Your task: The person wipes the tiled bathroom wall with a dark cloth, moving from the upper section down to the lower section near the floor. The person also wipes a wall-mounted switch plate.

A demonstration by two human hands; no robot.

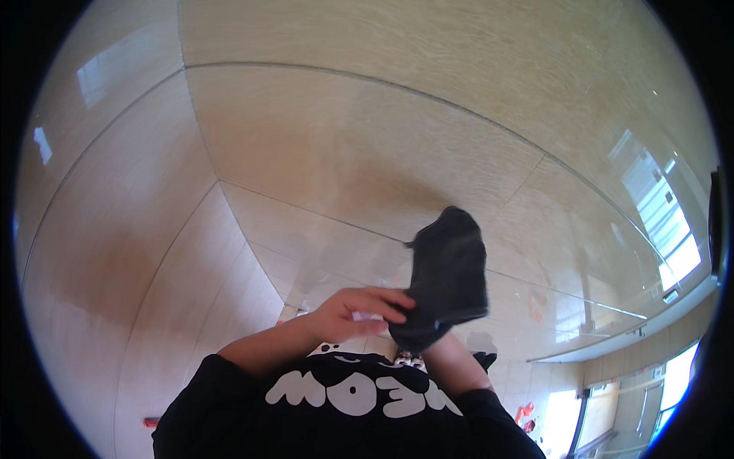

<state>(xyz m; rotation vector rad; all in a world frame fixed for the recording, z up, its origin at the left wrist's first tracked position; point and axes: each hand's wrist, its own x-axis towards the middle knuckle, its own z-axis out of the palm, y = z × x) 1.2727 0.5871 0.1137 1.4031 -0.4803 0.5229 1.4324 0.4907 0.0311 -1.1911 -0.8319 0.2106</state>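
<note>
A dark grey cloth (449, 268), soft and folded with a rounded upper end, hangs before my chest. A small tab or loop sticks out from its left edge. My right forearm (459, 363) rises to the cloth from below. The cloth covers my right hand, so its fingers are hidden, and I cannot tell whether it grips the cloth or sits inside it. From the left, my left hand (348, 315) reaches across, fingertips touching the cloth's lower left edge. A gap separates its thumb from the other fingers.
Glossy beige marble-patterned panels (306, 130) with dark seams rise ahead and meet at a corner on the left. Bright window reflections (661, 206) show at the right. A small red object (151, 421) lies low left; red-orange items (526, 415) are low right, near a bright doorway (562, 424).
</note>
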